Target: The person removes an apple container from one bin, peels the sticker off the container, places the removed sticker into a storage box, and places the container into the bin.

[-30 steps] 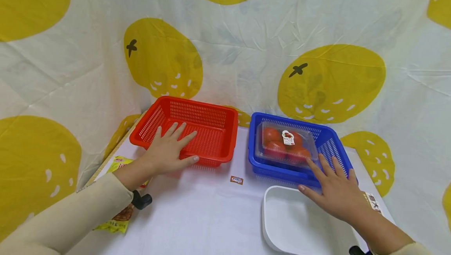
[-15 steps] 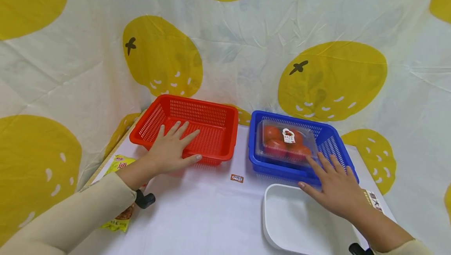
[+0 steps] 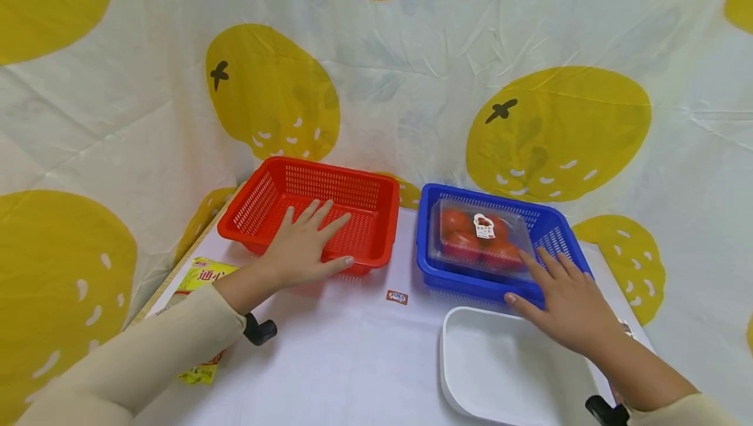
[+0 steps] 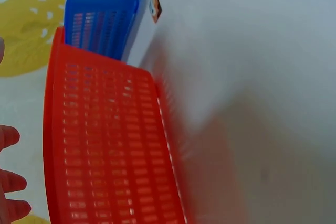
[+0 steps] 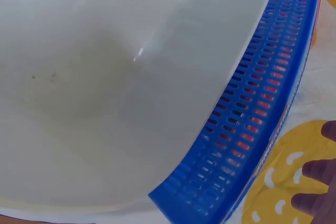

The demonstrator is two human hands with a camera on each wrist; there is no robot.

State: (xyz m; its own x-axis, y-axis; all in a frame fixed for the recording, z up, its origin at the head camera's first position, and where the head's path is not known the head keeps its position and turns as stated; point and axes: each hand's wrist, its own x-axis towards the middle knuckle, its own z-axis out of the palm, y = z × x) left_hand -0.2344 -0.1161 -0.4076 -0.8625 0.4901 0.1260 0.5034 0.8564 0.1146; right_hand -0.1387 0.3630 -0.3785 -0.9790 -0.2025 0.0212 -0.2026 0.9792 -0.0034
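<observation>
My left hand point(image 3: 302, 249) is spread with straight fingers over the near side of the red basket point(image 3: 391, 233), holding nothing. In the left wrist view its fingertips point(image 4: 13, 182) show beyond the rim of the red basket point(image 4: 113, 140). My right hand point(image 3: 570, 302) hovers with fingers extended above the near right corner of the blue basket point(image 3: 432, 276) and the back of the white bin point(image 3: 450, 360). A clear plastic box of tomatoes point(image 3: 465, 246) with a white label sits in the blue basket. The right wrist view shows the white bin point(image 5: 131, 87) close up.
A yellow food packet point(image 3: 202, 274) lies at the left, partly hidden under my left forearm. One small orange-brown wrapper point(image 3: 397, 296) is on the white tabletop point(image 3: 329, 354) between the baskets. A printed item point(image 3: 626, 328) shows behind my right wrist. A lemon-patterned cloth point(image 3: 400, 99) hangs behind.
My left hand has shifted to the right over the red basket, uncovering more of the yellow packet. My right hand has moved slightly right. The baskets and bin stay put.
</observation>
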